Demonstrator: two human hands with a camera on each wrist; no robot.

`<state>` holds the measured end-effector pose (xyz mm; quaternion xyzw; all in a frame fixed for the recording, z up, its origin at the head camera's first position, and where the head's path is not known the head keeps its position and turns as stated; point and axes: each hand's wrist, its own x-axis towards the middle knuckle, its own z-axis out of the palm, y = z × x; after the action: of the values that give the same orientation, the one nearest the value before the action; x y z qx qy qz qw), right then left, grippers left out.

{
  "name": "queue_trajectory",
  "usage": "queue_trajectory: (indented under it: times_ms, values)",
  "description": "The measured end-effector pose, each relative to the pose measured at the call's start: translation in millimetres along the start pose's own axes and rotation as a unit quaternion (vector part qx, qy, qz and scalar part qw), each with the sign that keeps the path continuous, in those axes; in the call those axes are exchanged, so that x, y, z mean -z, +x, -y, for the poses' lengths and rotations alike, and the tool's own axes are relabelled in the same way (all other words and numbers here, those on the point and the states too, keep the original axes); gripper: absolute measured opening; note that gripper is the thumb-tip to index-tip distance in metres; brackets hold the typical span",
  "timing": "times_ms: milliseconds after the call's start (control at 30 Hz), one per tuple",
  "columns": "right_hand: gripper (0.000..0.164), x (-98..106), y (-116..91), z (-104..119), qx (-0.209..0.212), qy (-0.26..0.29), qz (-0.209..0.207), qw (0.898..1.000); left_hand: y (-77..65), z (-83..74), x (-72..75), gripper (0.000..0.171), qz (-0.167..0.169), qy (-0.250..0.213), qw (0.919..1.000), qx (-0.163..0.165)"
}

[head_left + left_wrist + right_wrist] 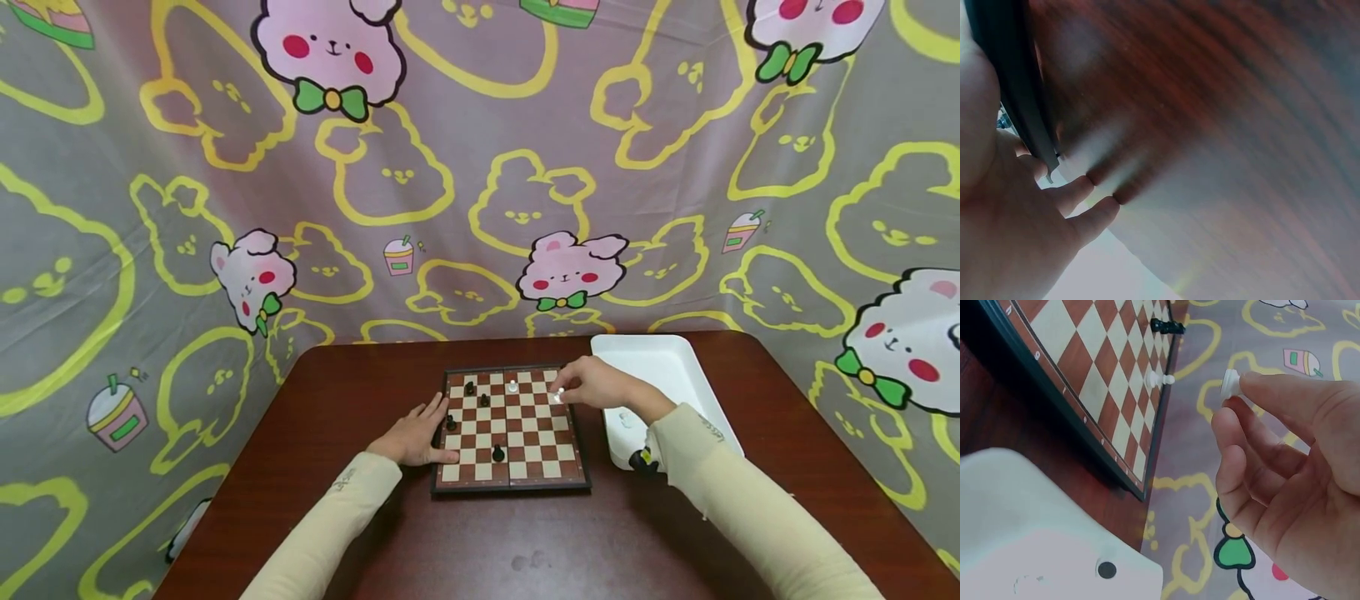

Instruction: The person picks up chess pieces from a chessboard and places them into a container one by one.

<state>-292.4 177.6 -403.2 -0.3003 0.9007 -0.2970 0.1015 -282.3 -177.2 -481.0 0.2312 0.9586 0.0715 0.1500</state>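
A chessboard (525,425) with brown and cream squares and a dark frame lies flat on the table. My right hand (600,385) is over its far right part, pinching a small white chess piece (1230,384) between thumb and index finger. The kind of piece is hidden by the fingertips. At the board's left edge rests my left hand (414,435), fingers extended along the frame and thumb over the near left squares. Several black chess pieces (498,452) stand on the left half. One white pawn-like piece (513,387) stands near the far edge.
Right of the board is a white tray (708,387), partly covered by my right forearm. A small round thing with a dark centre (1107,570) shows in it in the right wrist view. A patterned cloth (465,192) hangs behind the dark wooden table (337,375).
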Motion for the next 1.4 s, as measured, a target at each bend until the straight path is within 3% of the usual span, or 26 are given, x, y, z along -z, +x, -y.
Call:
queue_trajectory:
  times_ms: [467, 800, 1033, 1400]
  values:
    - [0.015, 22.0, -22.4, -17.0, -0.01, -0.016, -0.017, 1.0, -0.6, -1.2, 2.5, 0.106, -0.007, -0.004, 1.0, -0.004]
    - [0.014, 25.9, -44.4, -45.1, -0.006, -0.015, -0.029, 0.999, -3.1, 1.2, -2.5, 0.107, 0.004, -0.007, 1.0, 0.001]
    - [0.015, 27.9, -57.7, -60.7, -0.029, -0.016, -0.031, 0.999, -2.8, 0.9, -2.9, 0.107, -0.001, -0.004, 1.0, -0.001]
    - [0.012, 28.9, -69.6, -77.8, -0.032, -0.023, -0.052, 0.998, -1.3, 1.4, -2.9, 0.107, 0.002, -0.004, 1.0, -0.005]
